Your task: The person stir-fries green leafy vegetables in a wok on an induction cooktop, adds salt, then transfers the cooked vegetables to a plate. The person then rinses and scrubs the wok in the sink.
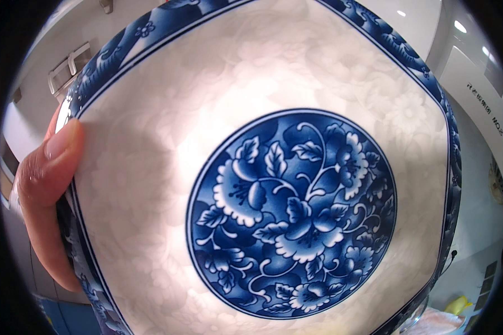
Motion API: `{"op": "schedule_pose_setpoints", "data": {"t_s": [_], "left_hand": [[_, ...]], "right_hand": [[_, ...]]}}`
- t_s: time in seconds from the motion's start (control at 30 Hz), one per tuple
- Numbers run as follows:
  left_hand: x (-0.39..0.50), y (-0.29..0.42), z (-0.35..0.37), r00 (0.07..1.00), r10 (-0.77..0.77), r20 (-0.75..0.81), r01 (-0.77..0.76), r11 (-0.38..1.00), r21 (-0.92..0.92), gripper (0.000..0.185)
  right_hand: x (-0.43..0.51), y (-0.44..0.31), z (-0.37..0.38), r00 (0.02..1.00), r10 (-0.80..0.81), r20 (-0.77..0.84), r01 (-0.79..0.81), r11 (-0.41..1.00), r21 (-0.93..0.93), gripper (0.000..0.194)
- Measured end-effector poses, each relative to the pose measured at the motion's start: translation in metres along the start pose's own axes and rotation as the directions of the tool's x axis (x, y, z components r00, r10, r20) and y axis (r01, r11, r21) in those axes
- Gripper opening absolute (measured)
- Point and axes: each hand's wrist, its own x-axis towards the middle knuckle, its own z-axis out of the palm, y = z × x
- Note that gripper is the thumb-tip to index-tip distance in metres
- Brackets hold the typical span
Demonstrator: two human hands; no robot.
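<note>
A blue-and-white ceramic bowl or deep plate point(142, 234) fills most of the head view, its inner face turned towards me and very close. Its rim is angular and carries a dark blue patterned band. A round blue medallion with white flowers and leaves decorates the middle. At the left edge my left hand point(46, 180) grips the rim, with the thumb on the inner side and the other fingers mostly hidden behind. The inside holds nothing that I can see, and a bright glare lies across it. My right hand is out of view.
A clear, box-like item point(69, 69) shows at the upper left. A white panel point(478, 96) bearing writing stands at the right. Towards the lower right are a black plug point(454, 253) with a cord, a yellow object point(459, 305) and a pale pinkish item point(440, 322).
</note>
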Motion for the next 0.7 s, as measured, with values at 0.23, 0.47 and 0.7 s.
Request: {"op": "schedule_pose_setpoints", "data": {"t_s": [0.23,0.47,0.7], "left_hand": [[-0.016,0.009,0.005,0.988,0.151,0.012,-0.151,0.989,-0.013,0.024],[0.014,-0.006,-0.017,0.896,0.350,0.273,-0.441,0.775,0.453,0.027],[0.010,0.000,-0.079,0.973,-0.175,-0.148,0.151,0.976,-0.159,0.055]], "right_hand": [[-0.003,0.002,0.018,0.971,0.214,0.110,-0.196,0.968,-0.158,0.034],[0.007,0.015,0.043,0.965,0.226,0.135,-0.204,0.966,-0.157,0.036],[-0.003,-0.102,0.014,0.962,0.243,0.127,-0.264,0.947,0.182,0.035]]}}
